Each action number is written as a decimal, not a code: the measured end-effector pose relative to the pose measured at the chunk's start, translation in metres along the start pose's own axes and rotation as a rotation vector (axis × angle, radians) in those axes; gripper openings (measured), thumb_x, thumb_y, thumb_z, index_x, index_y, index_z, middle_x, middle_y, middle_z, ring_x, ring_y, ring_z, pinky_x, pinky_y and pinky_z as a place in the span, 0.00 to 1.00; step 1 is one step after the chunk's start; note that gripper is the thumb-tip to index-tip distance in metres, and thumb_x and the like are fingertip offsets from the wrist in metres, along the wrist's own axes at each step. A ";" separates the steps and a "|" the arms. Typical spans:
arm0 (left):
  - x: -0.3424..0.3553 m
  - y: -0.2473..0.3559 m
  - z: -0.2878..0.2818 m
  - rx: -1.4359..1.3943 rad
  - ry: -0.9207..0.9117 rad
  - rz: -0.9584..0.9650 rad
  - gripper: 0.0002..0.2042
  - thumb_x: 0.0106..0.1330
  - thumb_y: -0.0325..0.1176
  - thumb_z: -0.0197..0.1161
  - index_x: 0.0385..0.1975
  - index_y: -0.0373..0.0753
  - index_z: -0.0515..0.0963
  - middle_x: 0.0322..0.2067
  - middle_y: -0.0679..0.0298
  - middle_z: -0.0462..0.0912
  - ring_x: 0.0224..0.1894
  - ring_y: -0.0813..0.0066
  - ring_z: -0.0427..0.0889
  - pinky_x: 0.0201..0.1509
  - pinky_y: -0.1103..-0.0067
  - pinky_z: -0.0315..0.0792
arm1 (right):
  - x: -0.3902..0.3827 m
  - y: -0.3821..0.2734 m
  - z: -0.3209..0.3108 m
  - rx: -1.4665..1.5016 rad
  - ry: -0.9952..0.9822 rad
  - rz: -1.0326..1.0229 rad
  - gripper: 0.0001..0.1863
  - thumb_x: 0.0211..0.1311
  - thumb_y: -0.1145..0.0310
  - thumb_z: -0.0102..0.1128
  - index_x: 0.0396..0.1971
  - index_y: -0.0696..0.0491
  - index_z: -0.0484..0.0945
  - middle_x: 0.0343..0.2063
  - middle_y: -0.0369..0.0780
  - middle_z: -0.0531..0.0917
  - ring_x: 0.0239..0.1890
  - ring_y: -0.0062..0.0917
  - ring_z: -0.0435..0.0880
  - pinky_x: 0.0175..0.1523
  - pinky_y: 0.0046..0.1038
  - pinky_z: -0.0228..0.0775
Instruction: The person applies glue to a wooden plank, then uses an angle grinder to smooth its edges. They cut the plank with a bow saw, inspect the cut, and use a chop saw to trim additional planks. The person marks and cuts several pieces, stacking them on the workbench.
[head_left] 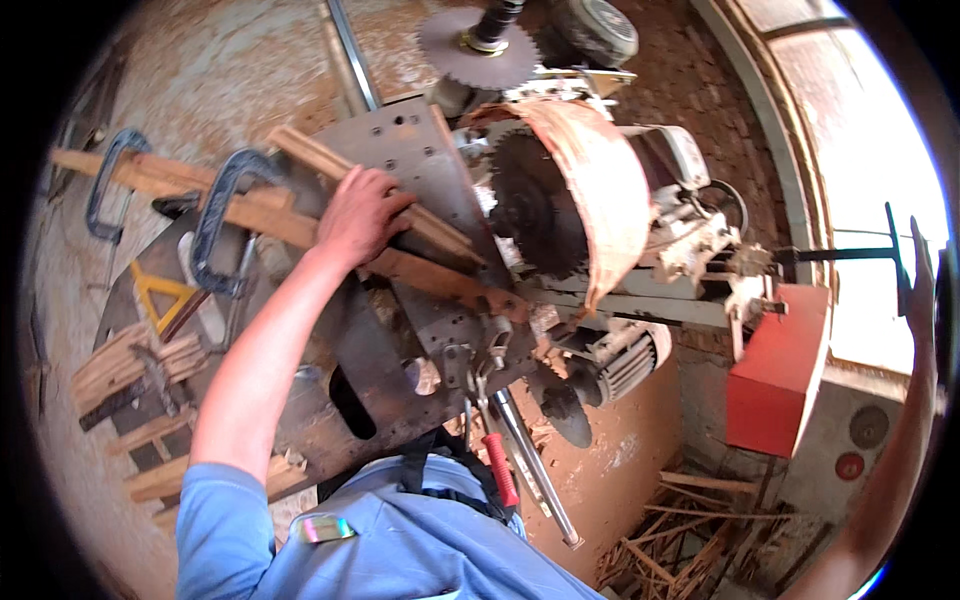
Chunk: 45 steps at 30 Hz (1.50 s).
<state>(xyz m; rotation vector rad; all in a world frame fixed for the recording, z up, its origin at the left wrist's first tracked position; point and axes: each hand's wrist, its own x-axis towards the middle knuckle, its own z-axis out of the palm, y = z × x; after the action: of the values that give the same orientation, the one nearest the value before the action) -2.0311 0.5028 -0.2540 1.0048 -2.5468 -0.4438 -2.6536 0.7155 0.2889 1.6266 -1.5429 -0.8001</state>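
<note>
Left grip (358,212) flat atop wood strip (420,222).

We note a steel saw table (400,150), tilted in view, dusted with sawdust. On it — a long wooden strip (420,270) lying diagonally across the middle toward the blade edge, and a second strip (330,158) just beside it. At the left edge, two blue clamps (215,215) grip a wooden rail (150,175). Near the near-left corner — stacked short wood pieces (125,365).
</note>
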 end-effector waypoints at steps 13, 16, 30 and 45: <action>0.011 0.027 0.016 0.072 0.033 -0.124 0.16 0.64 0.45 0.64 0.50 0.51 0.82 0.49 0.64 0.78 0.62 0.64 0.69 0.73 0.59 0.54 | 0.030 -0.063 -0.035 0.154 -0.247 -0.136 0.15 0.60 0.61 0.67 0.32 0.60 0.81 0.39 0.54 0.84 0.39 0.48 0.84 0.44 0.45 0.77; 0.014 0.030 0.020 0.094 0.069 -0.122 0.16 0.64 0.44 0.65 0.50 0.49 0.81 0.52 0.63 0.76 0.63 0.62 0.68 0.73 0.58 0.55 | 0.073 -0.062 -0.017 -0.113 -0.668 0.255 0.18 0.67 0.57 0.58 0.29 0.58 0.83 0.23 0.49 0.85 0.24 0.38 0.84 0.33 0.46 0.78; 0.019 0.032 0.024 0.141 0.052 -0.203 0.21 0.65 0.44 0.64 0.57 0.46 0.75 0.58 0.60 0.74 0.67 0.58 0.65 0.73 0.58 0.54 | 0.059 0.039 0.086 -1.061 -0.995 -0.898 0.20 0.68 0.63 0.54 0.58 0.49 0.78 0.26 0.36 0.86 0.29 0.29 0.86 0.68 0.40 0.68; 0.014 0.026 0.022 0.182 0.132 -0.142 0.20 0.64 0.48 0.62 0.53 0.49 0.78 0.52 0.62 0.76 0.64 0.60 0.67 0.72 0.61 0.55 | 0.006 -0.068 -0.060 0.237 -0.046 -0.310 0.36 0.64 0.53 0.63 0.67 0.53 0.63 0.65 0.51 0.69 0.67 0.48 0.68 0.71 0.48 0.59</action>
<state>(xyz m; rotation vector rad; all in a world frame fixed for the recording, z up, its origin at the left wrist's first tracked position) -2.0656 0.5147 -0.2601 1.2425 -2.4402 -0.1774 -2.5659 0.7151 0.2634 2.0696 -1.4810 -0.8451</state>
